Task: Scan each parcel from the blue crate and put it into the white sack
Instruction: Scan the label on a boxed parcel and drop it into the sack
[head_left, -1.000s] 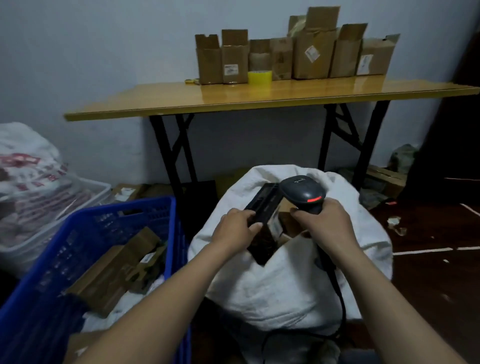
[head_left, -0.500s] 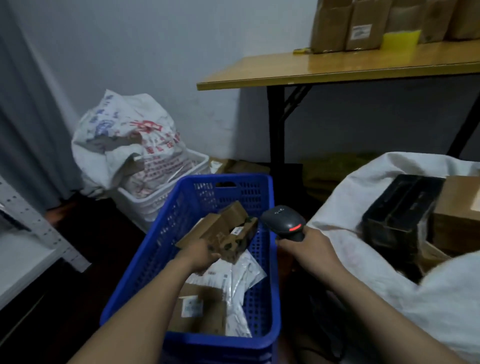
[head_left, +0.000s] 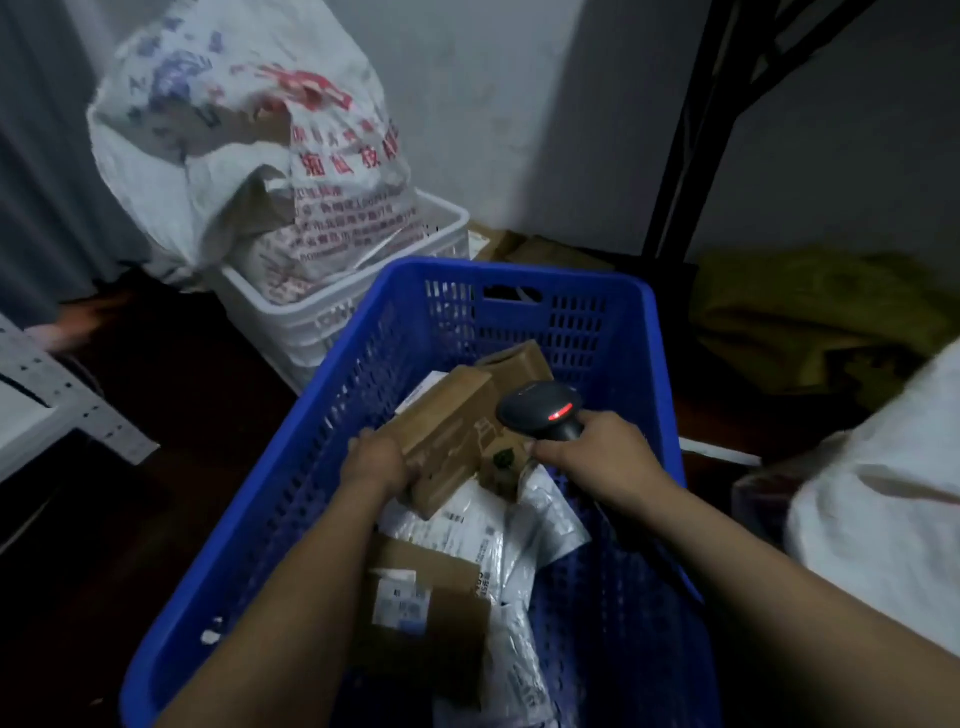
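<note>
Since half a second ago the right hand (head_left: 597, 460), gripping the black handheld scanner (head_left: 540, 410), has moved over the blue plastic crate (head_left: 519, 270). The left hand (head_left: 376, 462) grips a brown cardboard parcel (head_left: 452, 436) inside it, above white plastic mailers (head_left: 467, 519). The white sack (head_left: 883, 519) sits at the right.

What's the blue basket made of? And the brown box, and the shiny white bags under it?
Blue lattice crate: looks like hard moulded plastic, slightly glossy, with rows of holes. Flat brown box in the left hand: likely matte cardboard, with folded edges. Crinkled white mailer bags: probably thin plastic film, wrinkled and shiny.
</note>
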